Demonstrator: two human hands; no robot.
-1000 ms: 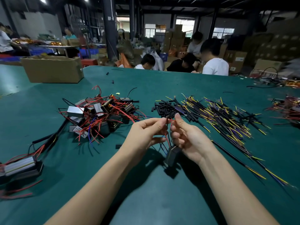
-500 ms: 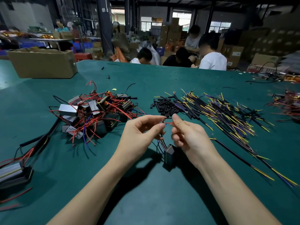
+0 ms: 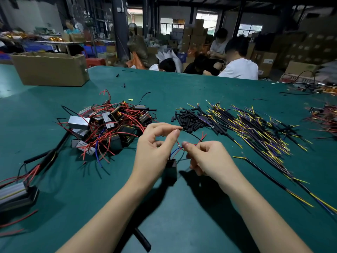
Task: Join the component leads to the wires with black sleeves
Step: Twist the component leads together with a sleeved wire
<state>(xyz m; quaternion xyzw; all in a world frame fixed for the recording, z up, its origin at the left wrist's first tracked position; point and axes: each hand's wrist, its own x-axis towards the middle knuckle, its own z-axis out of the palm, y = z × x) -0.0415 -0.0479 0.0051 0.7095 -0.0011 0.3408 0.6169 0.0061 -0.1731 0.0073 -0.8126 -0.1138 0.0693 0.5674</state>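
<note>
The left hand (image 3: 155,150) is pinching the end of a thin black wire (image 3: 191,133) between thumb and forefinger, holding it up and out toward the sleeve pile, while the right hand (image 3: 209,159) is curling its fingers round the red leads (image 3: 199,140) just below and beside that pinch. The component (image 3: 171,169), a small black block, is hanging between the two wrists by those red and blue leads, just above the green table (image 3: 182,225). This reads as the joining step itself: a lead and a wire are being brought together end to end, and the bare tips look to be touching or twisting between the fingertips, though the joint is too small to tell for sure. I cannot see whether a sleeve is already riding on the black wire. The next move is likely calling for a black sleeve (image 3: 189,120) from the pile lying just beyond the left fingertips, unless one is threaded on already; it would need to be slid over the joint while the other hand is keeping the twisted ends from springing apart. Beyond the right hand the sleeved yellow and purple wires (image 3: 255,128) are lying in a loose fan, and beyond the left hand the unjoined components (image 3: 109,125) are sitting in a heap tangled with red leads.
</note>
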